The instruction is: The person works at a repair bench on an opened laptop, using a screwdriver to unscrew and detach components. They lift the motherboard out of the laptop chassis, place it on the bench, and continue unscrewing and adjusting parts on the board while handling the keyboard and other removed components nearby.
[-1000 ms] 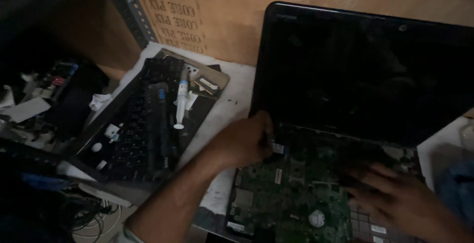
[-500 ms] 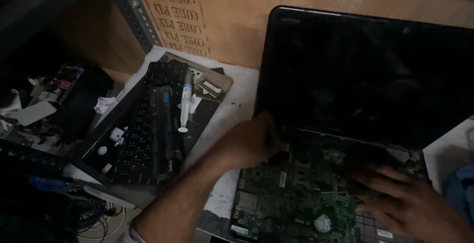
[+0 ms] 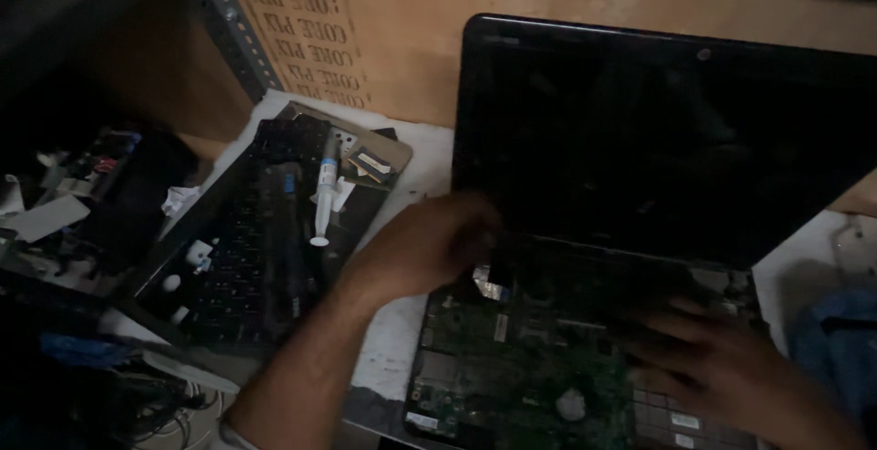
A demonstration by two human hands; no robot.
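Observation:
An opened black laptop stands in front of me, its dark screen (image 3: 667, 130) upright and its keyboard removed, so the green circuit board (image 3: 512, 359) shows. My left hand (image 3: 429, 244) rests at the board's upper left corner near the hinge, fingers curled and blurred; whether it pinches something is unclear. My right hand (image 3: 731, 372) lies flat on the right side of the base, fingers spread, holding nothing that I can see.
A detached black keyboard (image 3: 247, 240) lies to the left with a small white syringe (image 3: 324, 199) on it. Cluttered parts and cables (image 3: 82, 194) fill the far left. A cardboard box (image 3: 384, 30) stands behind. A blue cloth (image 3: 836, 340) sits at right.
The view has shifted slightly, so the laptop sits a little more to the right and lower. My left hand has moved a bit along the hinge corner; my right hand stays on the base.

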